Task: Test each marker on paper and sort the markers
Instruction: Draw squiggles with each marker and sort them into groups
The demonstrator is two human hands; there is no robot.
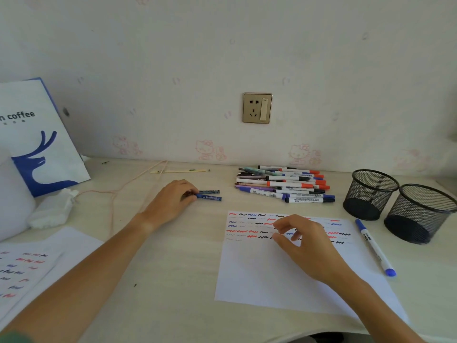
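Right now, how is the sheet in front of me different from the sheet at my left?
The sheet in front lies fully in view, squiggle rows filling only its top; the left sheet is cut by the frame edge, marks scattered over it. The right hand hovers over the front one; nothing is on the left one. Both are white, with red, blue and black test marks.

Open desk between paper and pile

Bare desk (173,243) runs mid-table; marker pile (284,184) and two mesh cups (371,194) block the back right.

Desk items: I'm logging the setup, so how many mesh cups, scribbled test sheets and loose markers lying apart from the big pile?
Mesh cups: 2
Scribbled test sheets: 2
Markers apart from the pile: 3, two at the left hand, one blue-capped marker right of the sheet
Total: 7
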